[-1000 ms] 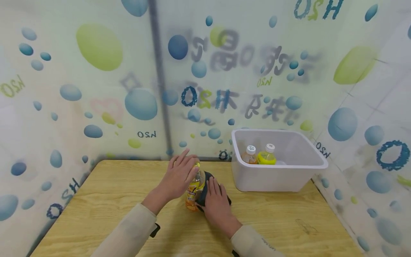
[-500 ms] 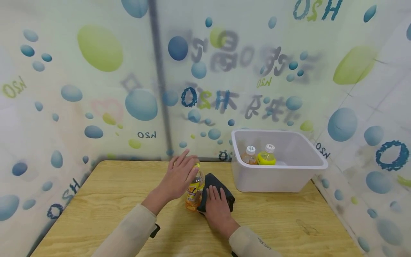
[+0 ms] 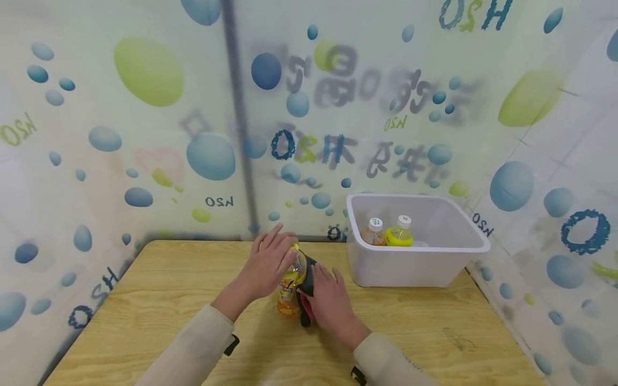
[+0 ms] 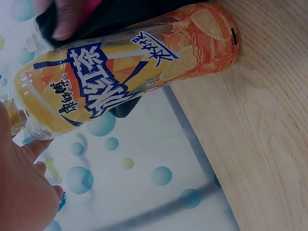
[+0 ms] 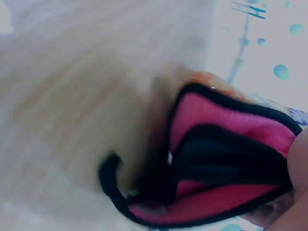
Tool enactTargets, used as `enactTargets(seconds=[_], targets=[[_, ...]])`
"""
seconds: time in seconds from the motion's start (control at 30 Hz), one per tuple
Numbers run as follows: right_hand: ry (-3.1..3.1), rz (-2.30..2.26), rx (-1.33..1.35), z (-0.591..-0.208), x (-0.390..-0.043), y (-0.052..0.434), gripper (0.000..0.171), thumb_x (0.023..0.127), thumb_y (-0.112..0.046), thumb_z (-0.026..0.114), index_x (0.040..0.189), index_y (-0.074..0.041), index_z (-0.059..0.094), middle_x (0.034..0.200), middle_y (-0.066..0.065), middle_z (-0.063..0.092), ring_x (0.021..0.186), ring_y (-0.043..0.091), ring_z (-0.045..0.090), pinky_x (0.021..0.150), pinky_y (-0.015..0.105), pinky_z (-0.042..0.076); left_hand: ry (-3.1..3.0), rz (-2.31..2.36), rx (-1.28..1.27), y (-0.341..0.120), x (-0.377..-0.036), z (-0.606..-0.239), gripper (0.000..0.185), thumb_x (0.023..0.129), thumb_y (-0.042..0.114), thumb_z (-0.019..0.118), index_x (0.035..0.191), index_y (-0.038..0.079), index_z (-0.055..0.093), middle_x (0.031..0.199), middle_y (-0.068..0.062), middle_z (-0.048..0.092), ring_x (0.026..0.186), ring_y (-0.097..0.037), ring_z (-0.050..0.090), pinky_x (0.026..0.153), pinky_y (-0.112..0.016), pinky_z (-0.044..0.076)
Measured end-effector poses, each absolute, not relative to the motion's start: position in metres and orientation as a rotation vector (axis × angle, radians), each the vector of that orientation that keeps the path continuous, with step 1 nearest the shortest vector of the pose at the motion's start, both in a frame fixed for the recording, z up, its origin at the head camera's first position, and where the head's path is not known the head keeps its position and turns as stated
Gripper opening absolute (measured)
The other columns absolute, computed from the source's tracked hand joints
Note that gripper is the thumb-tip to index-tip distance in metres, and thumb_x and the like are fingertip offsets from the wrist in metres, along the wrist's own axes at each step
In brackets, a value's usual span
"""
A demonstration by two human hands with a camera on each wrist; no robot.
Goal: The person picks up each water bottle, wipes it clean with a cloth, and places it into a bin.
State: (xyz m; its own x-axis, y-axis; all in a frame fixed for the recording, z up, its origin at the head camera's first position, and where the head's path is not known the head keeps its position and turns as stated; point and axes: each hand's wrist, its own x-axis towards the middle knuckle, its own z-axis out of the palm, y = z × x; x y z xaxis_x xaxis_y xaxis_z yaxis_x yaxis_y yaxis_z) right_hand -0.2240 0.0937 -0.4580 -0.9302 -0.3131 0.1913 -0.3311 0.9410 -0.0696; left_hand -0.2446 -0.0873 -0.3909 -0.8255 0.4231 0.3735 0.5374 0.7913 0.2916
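An iced tea bottle (image 3: 288, 289) with a yellow and orange label stands on the wooden table (image 3: 203, 311). My left hand (image 3: 267, 265) rests over its yellow cap, fingers fairly straight; the left wrist view shows the palm against the cap and the bottle (image 4: 110, 72) whole. At the bottle's right side my right hand (image 3: 333, 300) grips a black cloth piece (image 3: 306, 313) with a pink lining, partly hidden by the fingers. Close up, the right wrist view shows this black-edged cloth piece (image 5: 226, 154) folded with its pink side out and a curved black strap end (image 5: 110, 173).
A white plastic bin (image 3: 396, 268) stands at the back right. Inside it are two white-capped bottles, one with orange contents (image 3: 374, 231) and one yellow (image 3: 399, 235). A patterned curtain (image 3: 212, 107) hangs behind the table and along both sides.
The black cloth has been turned up beside the bottle, now showing its pink side, where it lay folded flat half a second ago. My right hand has rotated with it; the left stays put.
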Motion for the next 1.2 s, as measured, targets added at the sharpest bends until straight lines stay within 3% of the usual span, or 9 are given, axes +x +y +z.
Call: enactTargets(seconds=[0.3, 0.6, 0.9, 1.2], targets=[[-2.834, 0.242, 0.506, -0.413, -0.224, 0.094, 0.065, 0.096, -0.034, 0.061, 0.148, -0.003, 0.039, 0.153, 0.01, 0.042, 0.144, 0.023, 0.038, 0.12, 0.049, 0.024, -2.716, -0.564, -0.723, -0.087, -0.245, -0.392, 0.041, 0.107, 0.04, 0.026, 0.134, 0.018, 0.05, 0.15, -0.002, 0.044, 0.152, -0.028, 0.015, 0.116, -0.056, 0.016], [-2.917, 0.067, 0.447, -0.398, -0.222, 0.083, 0.077, 0.096, -0.049, 0.054, 0.153, -0.003, 0.027, 0.16, 0.012, 0.028, 0.15, 0.025, 0.024, 0.122, 0.047, 0.018, -2.708, -0.55, -0.716, -0.086, -0.246, -0.392, 0.042, 0.107, 0.04, 0.026, 0.133, 0.018, 0.05, 0.149, -0.003, 0.045, 0.152, -0.029, 0.016, 0.116, -0.056, 0.017], [-2.729, -0.328, 0.485, -0.407, -0.215, 0.086, 0.078, 0.092, -0.053, 0.059, 0.145, 0.001, 0.041, 0.149, 0.013, 0.047, 0.142, 0.025, 0.04, 0.117, 0.05, 0.029, -2.692, -0.538, -0.71, -0.088, -0.246, -0.39, 0.04, 0.107, 0.039, 0.028, 0.133, 0.018, 0.05, 0.148, -0.003, 0.046, 0.152, -0.028, 0.016, 0.116, -0.056, 0.018], [-2.879, -0.263, 0.496, -0.453, -0.218, 0.09, 0.076, 0.093, -0.054, 0.057, 0.145, -0.001, 0.042, 0.152, 0.011, 0.043, 0.144, 0.023, 0.038, 0.119, 0.048, 0.026, -2.663, -0.533, -0.734, -0.086, -0.246, -0.394, 0.042, 0.107, 0.04, 0.028, 0.133, 0.017, 0.051, 0.148, -0.002, 0.047, 0.151, -0.028, 0.017, 0.115, -0.057, 0.018]])
